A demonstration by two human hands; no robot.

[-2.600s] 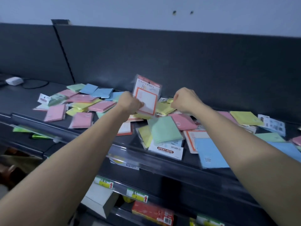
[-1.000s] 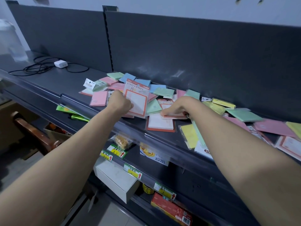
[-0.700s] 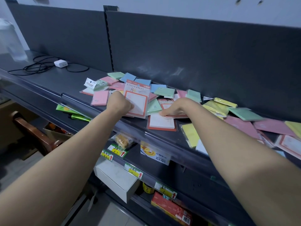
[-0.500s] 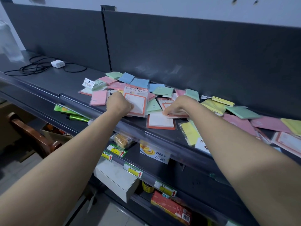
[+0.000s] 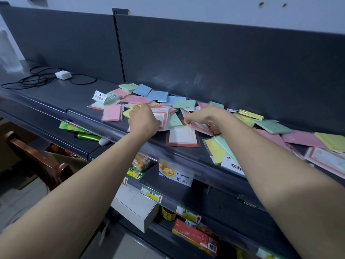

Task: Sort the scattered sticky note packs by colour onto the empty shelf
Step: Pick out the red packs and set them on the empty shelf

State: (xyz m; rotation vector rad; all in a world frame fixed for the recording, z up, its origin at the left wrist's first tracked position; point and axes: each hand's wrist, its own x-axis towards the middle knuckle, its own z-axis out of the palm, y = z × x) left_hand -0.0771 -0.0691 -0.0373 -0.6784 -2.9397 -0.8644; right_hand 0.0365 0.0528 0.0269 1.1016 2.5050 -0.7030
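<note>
Sticky note packs in pink, blue, green and yellow lie scattered over the dark shelf [image 5: 56,101]. My left hand [image 5: 143,121] grips a red-bordered white pack [image 5: 163,116], now lowered flat onto the pile. My right hand [image 5: 203,116] pinches another red-bordered white pack [image 5: 197,126] lying among the notes. A third red-bordered white pack [image 5: 183,138] lies flat by the shelf's front edge, between my arms. A pink pack [image 5: 112,113] sits left of my left hand. Blue packs [image 5: 156,95] lie at the back.
A white charger [image 5: 63,74] with black cable lies on the shelf's left section. A yellow and green pack [image 5: 218,152] sits by the front edge on the right. Lower shelves hold a white box [image 5: 134,206], a red box [image 5: 196,236] and price tags.
My left hand lowered its red-bordered pack from upright to flat on the pile. My right hand reached into the pile and took hold of another red-bordered pack. The view turned left.
</note>
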